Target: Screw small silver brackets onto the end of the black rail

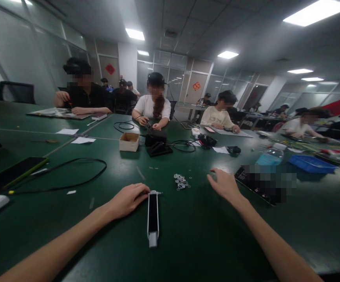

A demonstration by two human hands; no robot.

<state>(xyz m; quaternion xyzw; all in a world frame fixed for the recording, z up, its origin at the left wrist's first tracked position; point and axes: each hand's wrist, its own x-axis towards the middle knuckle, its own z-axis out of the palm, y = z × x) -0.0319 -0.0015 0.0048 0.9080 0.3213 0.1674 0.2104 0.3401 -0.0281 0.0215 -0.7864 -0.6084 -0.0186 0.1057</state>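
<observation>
A slim device with a long black face, white edges and a pale block at its near end (153,215) lies lengthwise on the green table in front of me. My left hand (131,199) rests at its far end, fingers bent together and pressed against the top edge. A thin pale piece sticks out to the right of that end; my fingertips are partly hidden there. Right of centre sits a small heap of silvery metal parts (181,181). My right hand (224,185) hovers or rests beyond the heap's right side, thumb and fingers apart, holding nothing.
A phone with a lit screen (258,184) lies right of my right hand, near a bottle (271,156) and a blue tray (312,163). Ahead stand a small cardboard box (129,142) and a black box (155,137). A black cable (99,159) loops at left. Several people sit opposite.
</observation>
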